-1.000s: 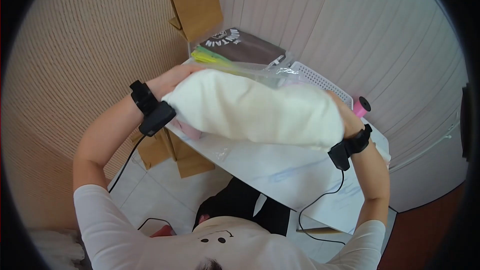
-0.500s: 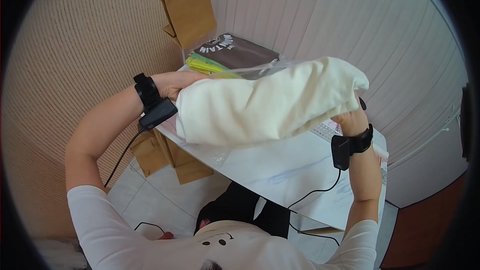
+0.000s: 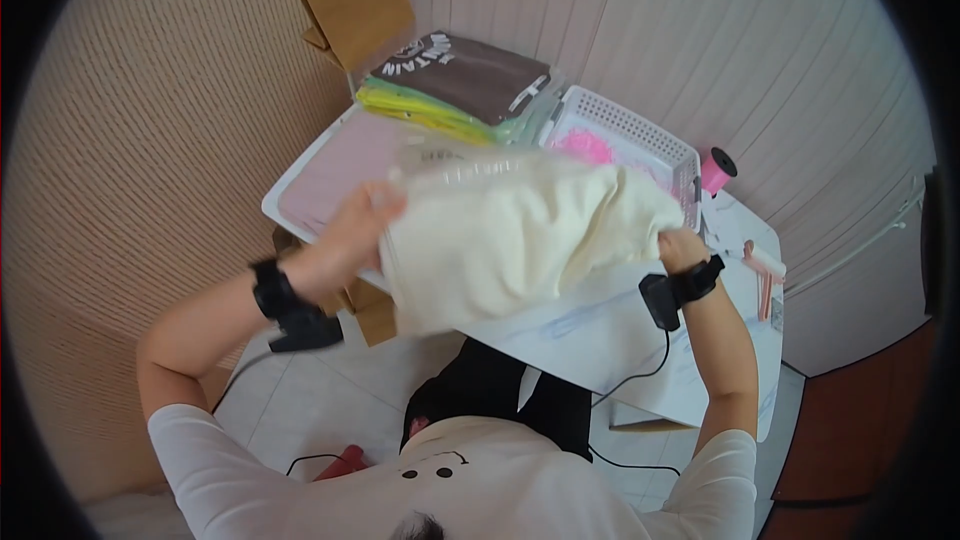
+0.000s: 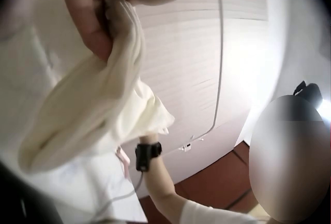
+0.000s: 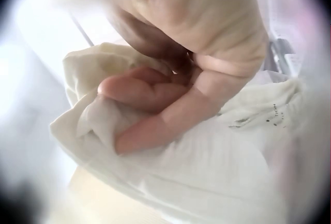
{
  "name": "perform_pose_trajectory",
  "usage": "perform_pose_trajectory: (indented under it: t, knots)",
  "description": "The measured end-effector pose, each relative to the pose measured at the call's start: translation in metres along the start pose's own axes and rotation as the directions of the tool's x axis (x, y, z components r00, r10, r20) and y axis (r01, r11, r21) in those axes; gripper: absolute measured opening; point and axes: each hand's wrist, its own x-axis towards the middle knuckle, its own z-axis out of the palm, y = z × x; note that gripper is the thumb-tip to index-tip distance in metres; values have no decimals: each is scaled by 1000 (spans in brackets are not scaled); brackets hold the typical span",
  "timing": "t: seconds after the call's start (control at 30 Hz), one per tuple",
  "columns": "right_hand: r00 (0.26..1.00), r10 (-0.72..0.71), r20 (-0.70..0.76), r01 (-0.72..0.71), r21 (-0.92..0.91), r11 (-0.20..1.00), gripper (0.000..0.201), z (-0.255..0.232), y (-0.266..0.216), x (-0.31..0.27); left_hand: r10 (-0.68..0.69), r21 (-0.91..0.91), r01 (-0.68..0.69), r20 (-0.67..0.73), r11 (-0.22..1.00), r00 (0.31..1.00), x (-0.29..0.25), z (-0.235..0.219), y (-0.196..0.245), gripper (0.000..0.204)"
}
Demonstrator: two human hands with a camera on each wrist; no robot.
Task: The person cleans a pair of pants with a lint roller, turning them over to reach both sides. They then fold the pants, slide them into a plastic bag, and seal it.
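Observation:
A cream cloth garment (image 3: 500,250), loosely folded, hangs between my two hands over the table. My left hand (image 3: 345,240), blurred in the head view, is at its left edge. In the left wrist view that hand's fingers (image 4: 93,22) pinch a gathered fold of the cloth (image 4: 103,89). My right hand (image 3: 685,250) grips the right end, where the fabric is bunched. The right wrist view has its fingers (image 5: 155,120) curled into the fabric, beside small dark print (image 5: 274,113). Clear plastic (image 3: 480,168) shows along the garment's far edge.
Behind lies a stack of bagged folded clothes (image 3: 465,75), dark brown over yellow-green. A folded pink cloth (image 3: 335,165) rests at left. A white basket (image 3: 640,125) holds pink shreds (image 3: 585,145), with a pink ribbon spool (image 3: 715,170) beside it. Brown paper bags (image 3: 355,0) stand around.
The garment has come lower and nearer the body, uncovering the pink cloth and basket. My left hand has moved down along its edge; both hands keep hold.

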Motion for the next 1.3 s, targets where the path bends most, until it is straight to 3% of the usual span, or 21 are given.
perform_pose_trajectory:
  t: [0.07, 0.13, 0.2, 0.23, 0.33, 0.43, 0.47, 0.53, 0.6, 0.63, 0.67, 0.73, 0.8, 0.93, 0.97, 1.07, 1.1, 1.13, 1.2, 1.3]
  knots:
    - [994, 47, -97, -58, -114, 992, 32, -37, 28, -5, -37, -251, 122, 319, 960, 947, -14, 16, -47, 37]
    - [980, 11, -198, -58, -236, 970, 31, -56, 50, -22, -214, -271, 319, 354, 908, 911, -21, 33, -99, 41]
    - [953, -105, -285, -8, -371, 928, 31, -66, 67, -39, -289, -276, 374, 302, 885, 908, -40, 55, -107, 41]
    - [906, -150, -396, -34, -420, 907, 32, -52, 72, -47, -327, -278, 401, 277, 873, 904, -46, 65, -110, 42]
    - [881, -183, -436, 5, -378, 926, 32, -80, 76, -64, -251, -198, 332, 347, 922, 904, -50, 84, -127, 41]
    - [891, -210, -402, 31, -409, 912, 37, -98, 83, -82, -251, 11, 271, 411, 963, 876, -41, 85, -131, 37]
    - [883, -225, -412, 48, -397, 917, 38, -94, 88, -89, -264, 190, 202, 404, 961, 876, -39, 82, -126, 36]
    - [813, -247, -527, 41, -372, 928, 45, -67, 98, -101, -265, 517, 25, 395, 856, 879, -38, 74, -103, 33]
    - [763, -248, -597, 47, -332, 942, 49, -63, 105, -114, -11, 738, -303, 388, 603, 922, -43, 74, -98, 32]
    - [730, -298, -615, -1, -437, 900, 49, -61, 107, -119, 125, 803, -429, 416, 414, 900, -43, 76, -98, 32]
    - [698, -350, -625, -56, -534, 844, 49, -60, 107, -125, 264, 808, -487, 417, 332, 870, -41, 80, -98, 33]
    - [656, -480, -583, -155, -726, 670, 48, -51, 105, -131, 527, 813, -562, 416, 148, 741, -36, 93, -99, 35]
    - [647, -606, -462, -236, -878, 417, 47, -41, 98, -123, 572, 811, -578, 433, 90, 697, -26, 101, -101, 34]
    - [820, -391, -417, -286, -892, 350, 54, -36, 77, -98, 652, 779, -626, 455, 40, 607, -12, 115, -105, 32]
    - [816, -380, -436, -387, -900, 203, 60, -24, 76, -92, 676, 759, -651, 469, 21, 568, -12, 118, -102, 33]
    - [735, -518, -437, -553, -829, -86, 67, -18, 86, -62, 726, 700, -712, 518, -56, 452, -15, 126, -97, 38]
    - [724, -583, -369, -547, -821, -160, 61, -11, 90, -57, 733, 679, -728, 542, -93, 411, -16, 129, -99, 40]
    - [698, -633, -335, -568, -797, -205, 57, -16, 92, -54, 739, 656, -743, 565, -131, 368, -17, 130, -101, 42]
    - [644, -721, -254, -614, -734, -290, 50, -31, 93, -45, 725, 649, -744, 588, -158, 359, -23, 127, -105, 44]
    - [653, -719, -238, -590, -755, -287, 38, -41, 83, -51, 758, 683, -721, 529, -114, 382, -26, 116, -115, 43]
